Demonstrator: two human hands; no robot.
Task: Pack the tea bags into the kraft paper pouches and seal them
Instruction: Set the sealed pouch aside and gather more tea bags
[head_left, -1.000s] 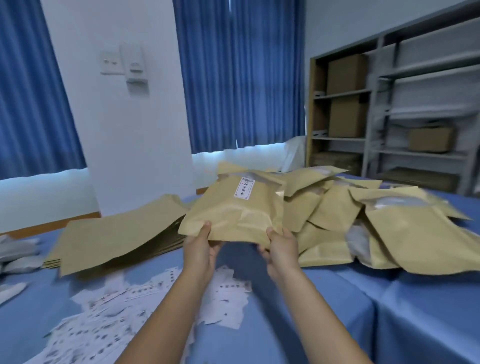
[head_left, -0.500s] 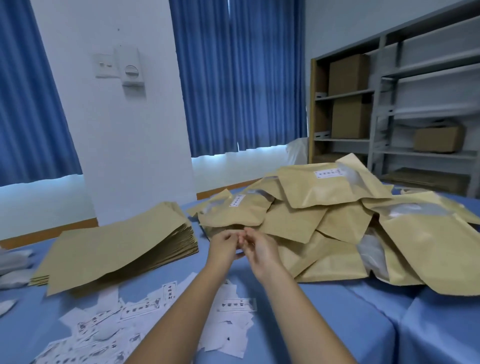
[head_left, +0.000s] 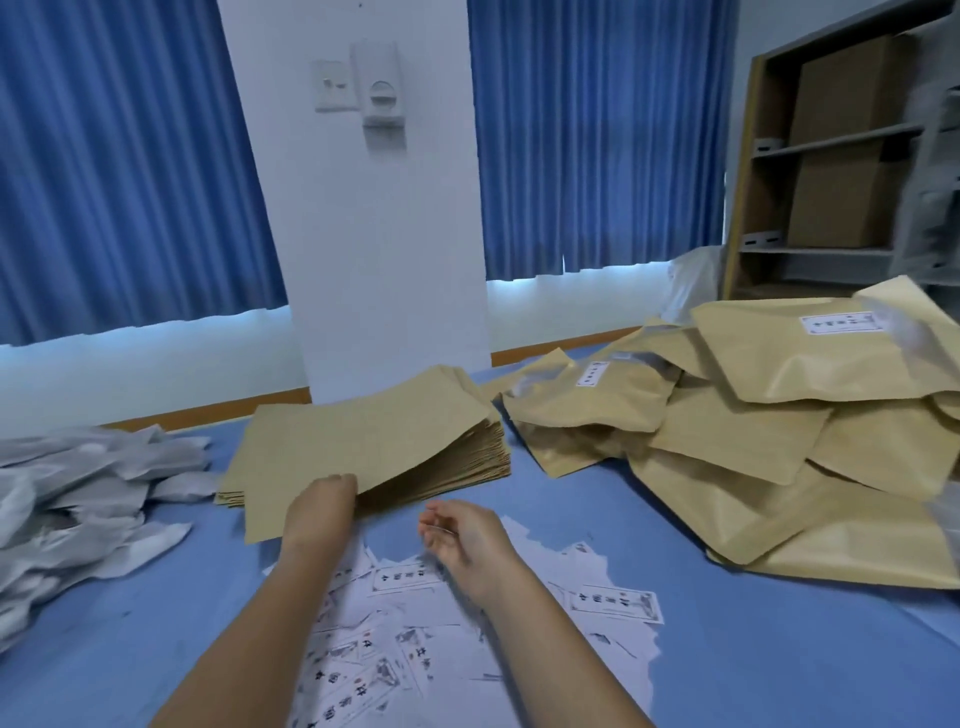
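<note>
A stack of flat empty kraft pouches (head_left: 447, 457) lies on the blue table, ahead of me. My left hand (head_left: 319, 512) grips the near edge of the top empty pouch (head_left: 363, 441), and that pouch is lifted off the stack at the front. My right hand (head_left: 462, 535) hovers just right of it, fingers loosely curled, holding nothing. A heap of filled kraft pouches (head_left: 753, 441) with white labels covers the right side. White tea bags (head_left: 78, 493) lie piled at the far left.
Loose white printed labels (head_left: 415, 639) are scattered on the blue tablecloth (head_left: 753, 649) under my forearms. A white pillar (head_left: 374, 234) and blue curtains stand behind the table. Shelves with cardboard boxes (head_left: 841, 156) are at the back right.
A filled pouch that both hands held has been put on the heap at right. My view turned left. My left hand has taken the top empty pouch from the stack.
</note>
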